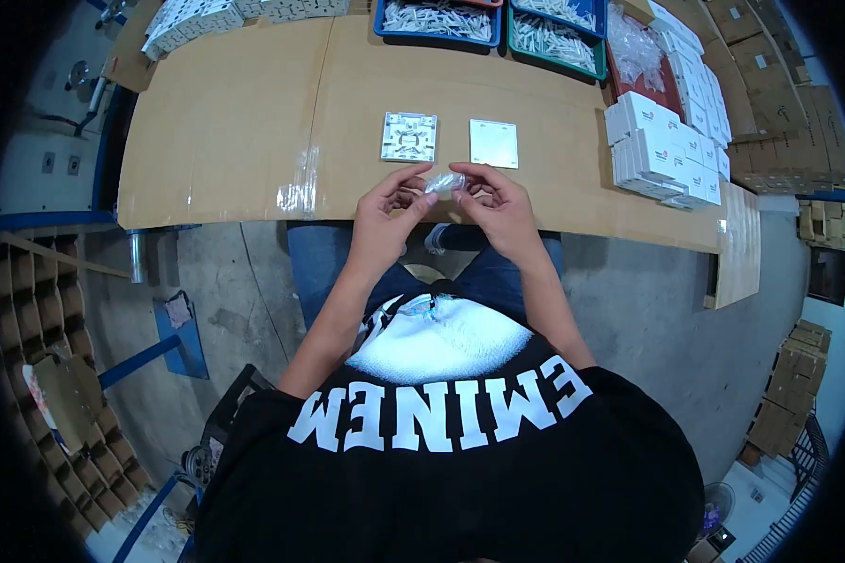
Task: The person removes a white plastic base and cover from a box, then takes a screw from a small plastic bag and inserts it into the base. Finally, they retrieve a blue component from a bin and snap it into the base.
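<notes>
Between my two hands, near the front edge of the table, is a small clear plastic bag with whitish contents too small to name. My left hand pinches its left end, and my right hand grips its right end with bent fingers. Just beyond my left hand lies a white square plastic base, its inner fittings facing up. A plain white square cover lies flat to the right of it, beyond my right hand. The two pieces are apart.
Brown cardboard covers the table. A blue tray and a green tray of small packets stand at the back. White boxes are stacked on the right, near a red tray with clear plastic bags. More white pieces sit back left.
</notes>
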The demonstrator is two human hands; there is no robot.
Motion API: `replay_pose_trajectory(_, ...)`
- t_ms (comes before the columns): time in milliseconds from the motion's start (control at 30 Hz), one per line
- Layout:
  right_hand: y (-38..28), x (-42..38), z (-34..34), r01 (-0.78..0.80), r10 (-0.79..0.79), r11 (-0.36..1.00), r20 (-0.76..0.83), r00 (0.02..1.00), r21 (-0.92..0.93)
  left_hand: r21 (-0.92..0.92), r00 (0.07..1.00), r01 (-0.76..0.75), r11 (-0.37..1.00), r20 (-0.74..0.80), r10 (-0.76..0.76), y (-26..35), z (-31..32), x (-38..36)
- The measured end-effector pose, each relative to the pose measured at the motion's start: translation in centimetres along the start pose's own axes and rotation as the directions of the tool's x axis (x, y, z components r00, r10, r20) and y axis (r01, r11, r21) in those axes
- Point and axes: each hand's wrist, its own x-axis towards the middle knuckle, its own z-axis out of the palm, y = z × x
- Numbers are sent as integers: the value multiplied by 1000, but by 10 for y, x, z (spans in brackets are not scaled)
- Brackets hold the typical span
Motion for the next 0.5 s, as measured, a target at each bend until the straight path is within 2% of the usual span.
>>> replay_pose_trajectory(67, -1, 0, 1, 17, -17, 999, -2, 1000, -31, -42, 995, 91, 995, -40, -93, 0, 0, 0)
replay_pose_trajectory(133, -4, 0, 2, 33, -34, 998, -4, 999, -62, -46, 996, 88, 995, -26, -90, -1, -2, 1)
replay_pose_trajectory(200, -6, 0, 5, 138, -146, 968, -24, 989, -209, -50, 996, 87, 995, -11, -88, -5, -4, 2)
replay_pose_trajectory(300, 2, 2, 1, 101, -110, 967, -25, 994, -234, 10, 990, 138, 990, 22, -139, -3, -4, 2)
replay_pose_trajectory(400, 4, 2, 0, 111, -119, 973, -25, 993, -202, 20, 997, 66, 998, -27, -65, 6, 3, -1)
replay_pose_trajectory(467, 4, 2, 0, 104, -110, 973, -18, 994, -206, 228, 1000, -17, 974, -1, 18, -4, -2, 0)
replay_pose_trajectory(500, 4, 2, 0, 98, -102, 973, -12, 995, -209, 228, 1000, -17, 973, -2, 18, -3, -2, 0)
